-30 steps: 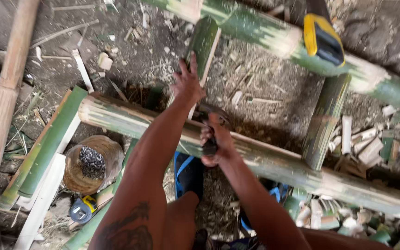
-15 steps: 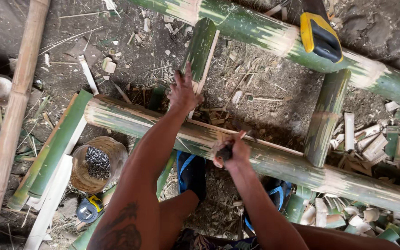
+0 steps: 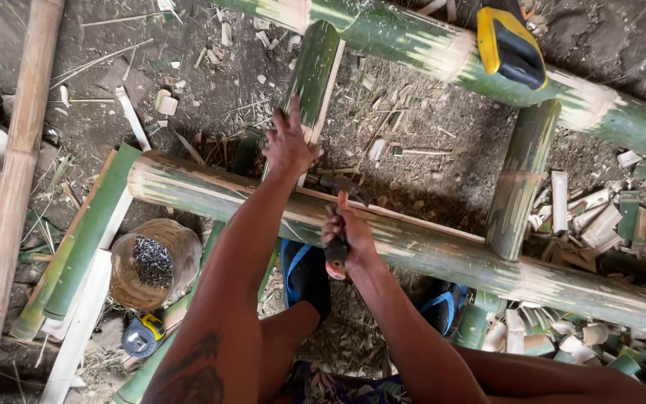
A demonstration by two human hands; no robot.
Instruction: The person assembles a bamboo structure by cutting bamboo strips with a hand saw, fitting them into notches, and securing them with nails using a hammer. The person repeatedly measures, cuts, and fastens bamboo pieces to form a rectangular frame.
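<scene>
The right hand [image 3: 347, 238] is clenched round a hammer [image 3: 338, 217] over the long bamboo pole [image 3: 443, 251]; the left hand [image 3: 289, 142], fingers spread, presses the split bamboo slat [image 3: 314, 71] beside it; a glancing blow could catch those fingers, I'd think.

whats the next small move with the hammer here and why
Probably a short strike down at the joint: the right hand holds the hammer with its head just over the bamboo pole, while the left hand presses the split bamboo slat flat.
</scene>
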